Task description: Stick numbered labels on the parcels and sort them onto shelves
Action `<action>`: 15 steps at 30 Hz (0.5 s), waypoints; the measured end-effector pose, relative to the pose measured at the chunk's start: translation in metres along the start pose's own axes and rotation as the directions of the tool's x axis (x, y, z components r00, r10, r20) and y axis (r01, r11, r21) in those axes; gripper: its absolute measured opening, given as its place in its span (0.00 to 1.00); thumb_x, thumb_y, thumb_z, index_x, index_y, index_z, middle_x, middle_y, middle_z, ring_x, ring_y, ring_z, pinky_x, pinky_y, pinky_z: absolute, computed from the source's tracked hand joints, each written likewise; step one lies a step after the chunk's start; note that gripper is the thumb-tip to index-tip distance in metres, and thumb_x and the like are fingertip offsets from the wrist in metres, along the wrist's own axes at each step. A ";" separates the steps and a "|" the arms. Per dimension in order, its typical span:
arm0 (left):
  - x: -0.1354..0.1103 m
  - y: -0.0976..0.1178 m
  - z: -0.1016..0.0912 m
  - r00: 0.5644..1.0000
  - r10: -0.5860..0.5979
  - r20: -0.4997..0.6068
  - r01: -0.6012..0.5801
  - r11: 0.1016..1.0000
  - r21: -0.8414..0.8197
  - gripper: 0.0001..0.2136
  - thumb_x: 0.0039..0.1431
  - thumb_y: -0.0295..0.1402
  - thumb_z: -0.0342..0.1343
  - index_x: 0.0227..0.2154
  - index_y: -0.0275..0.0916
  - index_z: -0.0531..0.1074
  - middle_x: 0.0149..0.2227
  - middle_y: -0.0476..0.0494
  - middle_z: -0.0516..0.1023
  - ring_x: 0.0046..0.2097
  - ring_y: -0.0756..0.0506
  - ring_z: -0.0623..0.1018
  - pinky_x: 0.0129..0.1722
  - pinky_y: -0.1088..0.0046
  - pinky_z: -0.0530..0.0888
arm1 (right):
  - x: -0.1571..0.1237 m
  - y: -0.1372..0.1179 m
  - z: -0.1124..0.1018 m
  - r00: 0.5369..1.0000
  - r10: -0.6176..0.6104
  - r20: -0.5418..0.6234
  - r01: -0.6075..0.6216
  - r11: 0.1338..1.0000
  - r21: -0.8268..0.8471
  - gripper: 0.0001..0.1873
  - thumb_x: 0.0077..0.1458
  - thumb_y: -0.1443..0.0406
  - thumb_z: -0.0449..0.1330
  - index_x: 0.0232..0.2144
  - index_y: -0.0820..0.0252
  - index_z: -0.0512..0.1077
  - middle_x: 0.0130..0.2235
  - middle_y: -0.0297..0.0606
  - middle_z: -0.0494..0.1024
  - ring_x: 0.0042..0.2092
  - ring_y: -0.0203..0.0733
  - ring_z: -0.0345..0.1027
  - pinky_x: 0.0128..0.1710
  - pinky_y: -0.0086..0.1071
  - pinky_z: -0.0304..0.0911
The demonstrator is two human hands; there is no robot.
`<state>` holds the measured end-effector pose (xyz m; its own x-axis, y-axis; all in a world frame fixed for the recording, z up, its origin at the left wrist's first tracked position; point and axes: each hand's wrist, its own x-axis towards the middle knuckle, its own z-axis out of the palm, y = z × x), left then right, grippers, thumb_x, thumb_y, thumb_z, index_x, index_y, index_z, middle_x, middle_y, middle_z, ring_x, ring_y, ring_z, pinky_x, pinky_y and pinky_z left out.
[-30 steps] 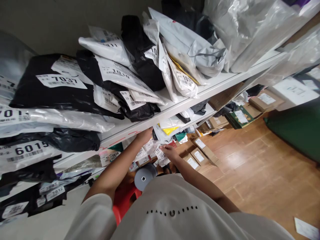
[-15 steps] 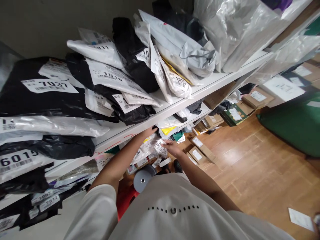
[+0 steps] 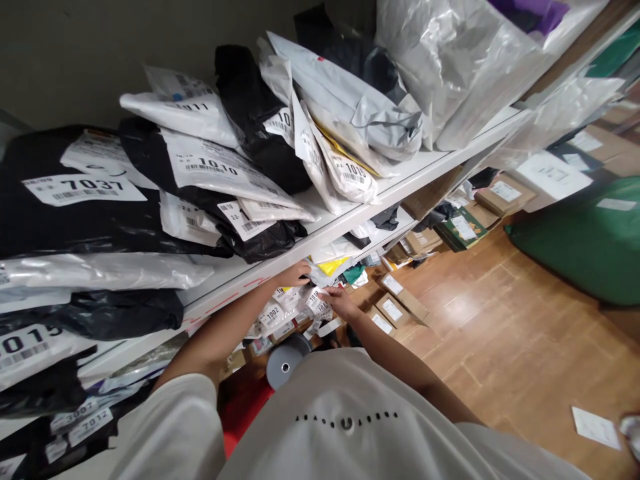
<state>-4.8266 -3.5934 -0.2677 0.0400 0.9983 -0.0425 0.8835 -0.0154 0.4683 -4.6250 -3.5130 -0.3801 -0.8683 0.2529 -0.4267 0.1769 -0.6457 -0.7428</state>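
Both my arms reach under the white upper shelf [image 3: 400,185] into a row of small labelled parcels [image 3: 280,312] on the shelf below. My left hand [image 3: 296,273] lies on top of the parcels just under the shelf edge, with its fingers curled over a grey parcel [image 3: 320,275]. My right hand [image 3: 341,301] pinches a small white parcel with a printed number label [image 3: 317,300] at the front of that row. The ends of the fingers are partly hidden by the bags.
The upper shelf is packed with black, white and grey mailer bags [image 3: 210,167] bearing number labels. Cardboard boxes [image 3: 395,303] sit on the wooden floor [image 3: 500,347] by the lower shelves. A grey tape roll [image 3: 285,353] rests on a red stool [image 3: 240,407]. A green bag [image 3: 585,247] lies right.
The view has shifted slightly rightward and down. My hands stay among the small parcels; the right hand has moved a little up and left along the row.
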 end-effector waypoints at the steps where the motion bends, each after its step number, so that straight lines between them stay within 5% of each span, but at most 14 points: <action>1: -0.003 -0.005 0.002 0.999 0.036 0.017 -0.036 0.999 0.000 0.05 0.53 0.28 0.56 0.23 0.39 0.71 0.29 0.44 0.73 0.35 0.46 0.72 0.41 0.70 0.69 | 0.001 -0.001 -0.001 1.000 -0.012 -0.002 0.012 1.000 0.007 0.17 0.36 0.56 0.73 0.27 0.59 0.78 0.28 0.32 0.78 0.30 0.36 0.68 0.36 0.33 0.64; 5: -0.016 -0.015 0.006 0.990 0.134 0.039 -0.135 0.991 0.009 0.08 0.58 0.28 0.51 0.26 0.38 0.73 0.30 0.42 0.75 0.35 0.46 0.72 0.41 0.70 0.70 | 0.005 -0.007 -0.004 0.997 -0.075 -0.001 0.074 0.996 0.042 0.14 0.40 0.58 0.72 0.28 0.58 0.77 0.29 0.31 0.77 0.32 0.35 0.67 0.37 0.31 0.63; 8: -0.023 -0.013 0.005 0.980 0.197 0.037 -0.197 0.980 0.008 0.10 0.62 0.29 0.49 0.34 0.36 0.75 0.41 0.37 0.79 0.43 0.45 0.75 0.47 0.67 0.71 | 0.007 -0.014 -0.001 0.991 -0.131 -0.005 0.131 0.989 0.070 0.12 0.42 0.58 0.71 0.25 0.57 0.76 0.31 0.30 0.76 0.34 0.34 0.67 0.38 0.31 0.63; 12: -0.022 -0.005 0.002 0.996 0.044 0.072 -0.042 0.999 -0.030 0.16 0.62 0.25 0.47 0.50 0.37 0.72 0.48 0.39 0.78 0.48 0.45 0.76 0.50 0.68 0.71 | 0.006 -0.021 0.004 0.988 -0.154 0.022 0.153 0.987 0.054 0.12 0.42 0.59 0.71 0.24 0.59 0.75 0.31 0.31 0.75 0.34 0.35 0.66 0.38 0.31 0.63; 15: -0.016 0.002 -0.002 0.992 -0.047 0.118 0.051 0.998 -0.033 0.20 0.55 0.21 0.52 0.51 0.37 0.72 0.48 0.39 0.78 0.49 0.44 0.76 0.50 0.69 0.71 | 0.007 -0.015 0.009 0.985 -0.165 -0.051 0.164 0.986 -0.020 0.13 0.41 0.58 0.71 0.27 0.60 0.77 0.29 0.32 0.75 0.33 0.35 0.65 0.37 0.30 0.62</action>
<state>-4.8264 -3.6088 -0.2646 0.0533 0.9844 -0.1679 0.8687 0.0372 0.4940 -4.6377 -3.5081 -0.3677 -0.8608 0.3925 -0.3241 0.0414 -0.5806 -0.8131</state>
